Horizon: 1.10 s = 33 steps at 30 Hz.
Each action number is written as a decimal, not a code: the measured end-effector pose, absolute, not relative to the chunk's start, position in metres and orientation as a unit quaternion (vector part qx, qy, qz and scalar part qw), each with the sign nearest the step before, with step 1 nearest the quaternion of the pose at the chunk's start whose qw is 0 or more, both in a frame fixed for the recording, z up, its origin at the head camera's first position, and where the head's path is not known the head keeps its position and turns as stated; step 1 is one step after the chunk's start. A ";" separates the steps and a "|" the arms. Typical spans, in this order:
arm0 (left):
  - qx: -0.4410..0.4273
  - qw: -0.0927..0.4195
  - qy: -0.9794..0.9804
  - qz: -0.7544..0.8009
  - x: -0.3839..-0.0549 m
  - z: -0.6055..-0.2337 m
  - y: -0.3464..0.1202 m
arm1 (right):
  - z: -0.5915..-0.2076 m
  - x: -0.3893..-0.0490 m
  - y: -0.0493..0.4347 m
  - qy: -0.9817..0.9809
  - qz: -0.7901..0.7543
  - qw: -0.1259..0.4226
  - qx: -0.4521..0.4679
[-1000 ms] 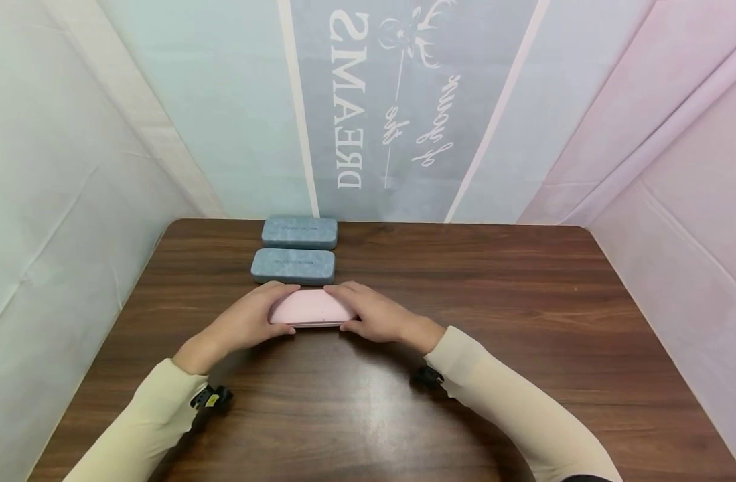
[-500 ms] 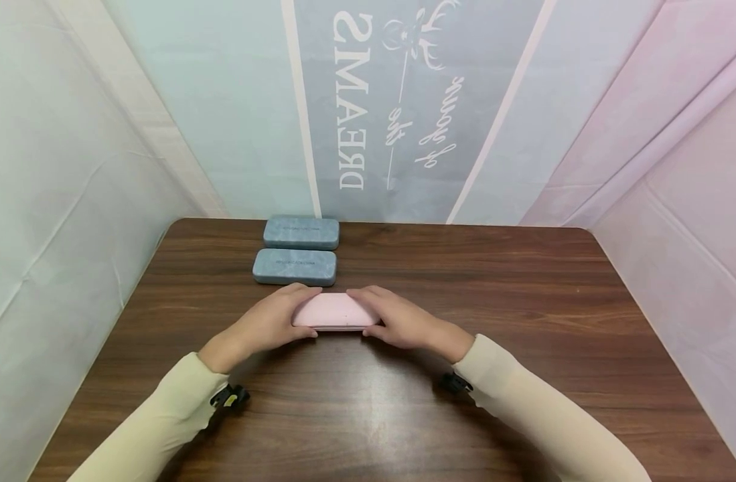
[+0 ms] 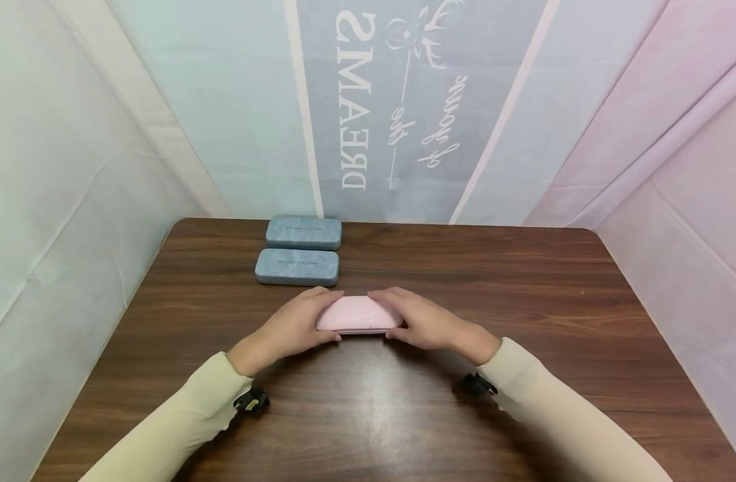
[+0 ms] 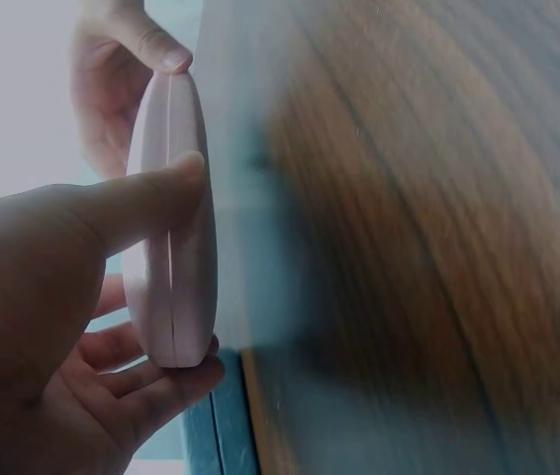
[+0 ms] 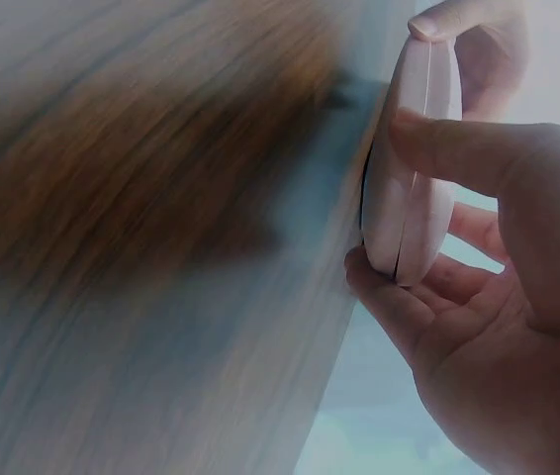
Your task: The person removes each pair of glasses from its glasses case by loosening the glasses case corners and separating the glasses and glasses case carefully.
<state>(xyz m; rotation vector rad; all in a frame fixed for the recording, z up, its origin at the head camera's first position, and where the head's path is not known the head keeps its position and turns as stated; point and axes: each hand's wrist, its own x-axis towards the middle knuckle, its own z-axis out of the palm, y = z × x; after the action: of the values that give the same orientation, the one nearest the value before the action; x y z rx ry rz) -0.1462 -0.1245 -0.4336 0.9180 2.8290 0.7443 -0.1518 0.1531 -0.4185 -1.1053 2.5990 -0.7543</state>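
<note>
A closed pale pink glasses case (image 3: 358, 314) lies lengthwise between my two hands, a thin seam running along its near side. My left hand (image 3: 295, 325) grips its left end, thumb on the near side and fingers round the far side. The right hand (image 3: 430, 321) holds the right end in the same way. In the left wrist view the pink case (image 4: 171, 267) shows end-on, with a thumb across its seam. The right wrist view has fingers curled under the end of the case (image 5: 414, 218), close over the wooden table.
Two blue-grey glasses cases, a nearer one (image 3: 297, 266) and a farther one (image 3: 304, 232), lie one behind the other at the back left of the brown wooden table (image 3: 524, 281). A printed cloth (image 3: 404, 134) hangs behind the table, with pale cloth walls at both sides.
Both hands have carried the pink glasses case to the right and slightly nearer, away from the blue-grey cases. Their hold on it looks the same.
</note>
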 end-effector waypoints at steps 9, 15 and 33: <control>0.311 0.032 0.918 0.245 -0.146 -0.435 -0.105 | -0.420 -0.148 0.177 0.891 -0.257 0.100 -0.361; 0.317 0.027 0.913 0.254 -0.148 -0.437 -0.090 | -0.422 -0.147 0.195 0.892 -0.258 0.089 -0.360; 0.311 0.045 0.902 0.295 -0.156 -0.448 -0.055 | -0.431 -0.148 0.230 0.896 -0.284 0.078 -0.331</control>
<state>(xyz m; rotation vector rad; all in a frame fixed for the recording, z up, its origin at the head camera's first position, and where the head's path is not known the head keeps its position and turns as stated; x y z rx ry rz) -0.1560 -0.0545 -0.4482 0.9507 2.7562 0.9016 -0.1485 0.2300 -0.4311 -0.9922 2.6838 -0.8490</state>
